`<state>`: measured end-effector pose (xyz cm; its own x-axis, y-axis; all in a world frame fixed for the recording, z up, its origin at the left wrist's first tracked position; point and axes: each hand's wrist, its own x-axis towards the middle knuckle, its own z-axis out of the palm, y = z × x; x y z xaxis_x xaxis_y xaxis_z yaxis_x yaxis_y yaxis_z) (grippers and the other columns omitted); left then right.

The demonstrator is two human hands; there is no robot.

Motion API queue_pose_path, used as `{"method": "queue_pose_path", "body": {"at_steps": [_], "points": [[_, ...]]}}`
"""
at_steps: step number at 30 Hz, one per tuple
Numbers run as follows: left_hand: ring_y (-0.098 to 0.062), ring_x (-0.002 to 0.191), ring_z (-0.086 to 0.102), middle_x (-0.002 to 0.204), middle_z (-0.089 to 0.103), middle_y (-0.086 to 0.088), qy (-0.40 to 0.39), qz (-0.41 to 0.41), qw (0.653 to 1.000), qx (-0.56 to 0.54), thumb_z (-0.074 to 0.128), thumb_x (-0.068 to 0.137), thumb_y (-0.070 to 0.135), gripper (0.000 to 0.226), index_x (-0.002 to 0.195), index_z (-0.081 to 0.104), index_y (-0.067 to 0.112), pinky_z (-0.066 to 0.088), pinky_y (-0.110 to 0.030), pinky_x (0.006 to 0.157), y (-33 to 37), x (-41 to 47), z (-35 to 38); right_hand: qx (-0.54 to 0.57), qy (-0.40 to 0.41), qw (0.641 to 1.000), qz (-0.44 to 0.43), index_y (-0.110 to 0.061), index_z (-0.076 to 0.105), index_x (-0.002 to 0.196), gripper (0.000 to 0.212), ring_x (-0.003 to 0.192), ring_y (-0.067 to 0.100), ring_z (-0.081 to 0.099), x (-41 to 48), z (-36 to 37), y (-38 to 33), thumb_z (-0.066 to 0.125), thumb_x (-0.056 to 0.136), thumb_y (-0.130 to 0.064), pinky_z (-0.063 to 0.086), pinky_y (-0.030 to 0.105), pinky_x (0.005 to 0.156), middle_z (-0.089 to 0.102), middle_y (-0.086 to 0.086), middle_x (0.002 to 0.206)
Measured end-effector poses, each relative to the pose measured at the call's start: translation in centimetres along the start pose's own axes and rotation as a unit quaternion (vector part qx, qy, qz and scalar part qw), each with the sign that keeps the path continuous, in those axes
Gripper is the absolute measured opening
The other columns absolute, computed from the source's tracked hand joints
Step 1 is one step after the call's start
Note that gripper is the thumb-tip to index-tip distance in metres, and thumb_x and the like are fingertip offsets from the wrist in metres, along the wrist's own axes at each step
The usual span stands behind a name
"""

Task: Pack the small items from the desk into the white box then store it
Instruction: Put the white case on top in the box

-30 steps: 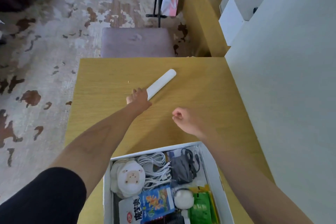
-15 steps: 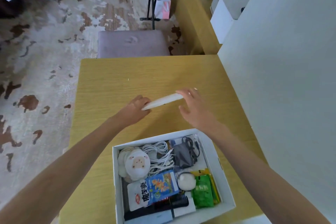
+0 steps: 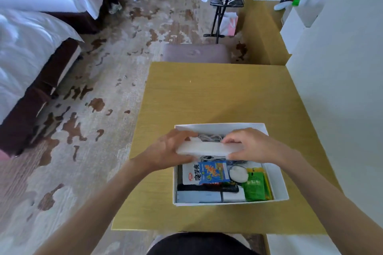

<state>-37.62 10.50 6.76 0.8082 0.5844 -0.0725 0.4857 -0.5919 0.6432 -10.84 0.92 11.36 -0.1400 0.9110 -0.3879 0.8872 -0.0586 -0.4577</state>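
Two-handed grip on a long item. The left hand [image 3: 172, 149] curls its fingers and thumb round one end of the white bar [image 3: 209, 148], and the right hand [image 3: 252, 147] pinches the other end between thumb and fingertips, so both hands are closed on the same object. The bar lies level, crosswise over the far half of the white box [image 3: 277, 182], just above a coil of white cables [image 3: 209, 137]; whether it already touches them cannot be told. The near half of the box holds a blue snack packet [image 3: 214, 173], green sachets [image 3: 254, 187] and a black comb [image 3: 228, 188]. The box stands on the yellow desk [image 3: 207, 93], close to its near edge. Judged by its straight line between the hands, the bar is stiff and probably light, with a smooth and possibly slippery shell. The ends are the sensible places to hold it, because it spans much of the box's width and is best lowered flat onto the soft cables.
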Motion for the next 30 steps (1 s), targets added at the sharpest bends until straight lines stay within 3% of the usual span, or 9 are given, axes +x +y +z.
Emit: {"method": "queue_pose_path", "body": {"at_steps": [3, 7, 14, 16, 19, 23, 26, 28, 30], "points": [[-0.002, 0.121, 0.041, 0.118, 0.054, 0.023, 0.034, -0.037, 0.997, -0.050, 0.049, 0.079, 0.069, 0.060, 0.129, 0.050, 0.035, 0.036, -0.027, 0.102, 0.5, -2.1, 1.5, -0.049, -0.047, 0.997, 0.024, -0.030, 0.059, 0.111, 0.035, 0.095, 0.009, 0.057, -1.9, 1.5, 0.7, 0.072, 0.079, -0.035, 0.047, 0.028, 0.078, 0.062, -0.013, 0.108], [-0.020, 0.115, 0.051, 0.118, 0.064, 0.000, 0.174, -0.069, 0.982, 0.002, 0.065, 0.088, 0.029, 0.034, 0.118, 0.064, 0.013, 0.046, -0.040, 0.096, 0.5, -3.6, 3.5, -0.034, -0.060, 0.998, 0.012, -0.031, 0.054, 0.108, 0.040, 0.097, 0.009, 0.052, -2.9, 4.8, 0.7, 0.077, 0.074, -0.034, 0.047, 0.031, 0.081, 0.058, -0.013, 0.108], [-0.014, 0.101, 0.055, 0.125, 0.049, 0.005, 0.218, -0.188, 0.955, -0.072, 0.063, 0.087, 0.024, 0.047, 0.131, 0.045, 0.021, 0.048, -0.033, 0.074, 2.0, -3.6, 5.6, -0.002, -0.124, 0.992, -0.026, -0.024, 0.056, 0.120, 0.039, 0.102, 0.011, 0.052, -2.7, 8.3, 0.2, 0.066, 0.086, -0.042, 0.039, 0.026, 0.079, 0.057, -0.008, 0.117], [-0.011, 0.100, 0.053, 0.128, 0.044, 0.005, 0.214, -0.233, 0.942, -0.110, 0.063, 0.086, 0.027, 0.055, 0.135, 0.039, 0.022, 0.045, -0.031, 0.074, 2.0, -3.1, 5.3, 0.063, -0.088, 0.994, 0.008, -0.026, 0.055, 0.123, 0.040, 0.108, 0.009, 0.054, -3.6, 7.5, 1.4, 0.065, 0.088, -0.042, 0.042, 0.024, 0.084, 0.056, -0.009, 0.123], [-0.015, 0.096, 0.055, 0.135, 0.048, -0.004, 0.184, -0.278, 0.936, -0.109, 0.057, 0.089, 0.021, 0.050, 0.136, 0.038, 0.017, 0.044, -0.031, 0.075, 1.2, -2.0, 4.8, 0.132, 0.058, 0.988, 0.046, -0.029, 0.052, 0.128, 0.041, 0.112, 0.006, 0.055, -4.9, 5.9, 3.5, 0.064, 0.090, -0.034, 0.043, 0.018, 0.085, 0.058, -0.009, 0.125], [-0.024, 0.096, 0.058, 0.123, 0.060, -0.009, 0.138, -0.335, 0.928, -0.087, 0.047, 0.093, 0.018, 0.041, 0.133, 0.041, 0.017, 0.044, -0.031, 0.072, 0.5, -0.5, 5.3, 0.046, 0.313, 0.946, 0.072, -0.018, 0.036, 0.143, 0.054, 0.121, 0.021, 0.048, -5.6, 5.2, 6.0, 0.058, 0.094, -0.022, 0.043, 0.030, 0.088, 0.050, 0.005, 0.135], [-0.021, 0.079, 0.058, 0.103, 0.062, -0.010, 0.117, -0.370, 0.917, -0.093, 0.047, 0.094, 0.028, 0.033, 0.124, 0.040, 0.015, 0.048, -0.031, 0.060, 0.7, -0.4, 6.8, 0.119, 0.239, 0.949, 0.168, -0.020, 0.012, 0.152, 0.072, 0.124, 0.030, 0.048, -5.5, 5.3, 6.9, 0.055, 0.095, -0.027, 0.043, 0.041, 0.095, 0.044, 0.011, 0.142], [-0.026, 0.082, 0.062, 0.098, 0.062, -0.009, 0.125, -0.391, 0.907, -0.098, 0.050, 0.091, 0.032, 0.032, 0.117, 0.040, 0.017, 0.055, -0.040, 0.068, 1.0, -0.6, 7.5, 0.179, 0.136, 0.952, 0.210, -0.025, -0.007, 0.154, 0.083, 0.089, 0.025, 0.064, -5.5, 5.8, 7.1, 0.053, 0.096, -0.031, 0.051, 0.031, 0.072, 0.061, 0.010, 0.109], [-0.029, 0.087, 0.063, 0.097, 0.063, -0.006, 0.134, -0.403, 0.901, -0.092, 0.052, 0.088, 0.030, 0.030, 0.116, 0.044, 0.019, 0.056, -0.045, 0.078, 1.0, -1.1, 7.8, 0.177, 0.134, 0.953, 0.206, -0.023, -0.011, 0.153, 0.083, 0.048, 0.012, 0.048, -5.3, 6.3, 7.6, 0.050, 0.097, -0.027, 0.037, 0.018, 0.040, 0.051, 0.001, 0.064]]}}
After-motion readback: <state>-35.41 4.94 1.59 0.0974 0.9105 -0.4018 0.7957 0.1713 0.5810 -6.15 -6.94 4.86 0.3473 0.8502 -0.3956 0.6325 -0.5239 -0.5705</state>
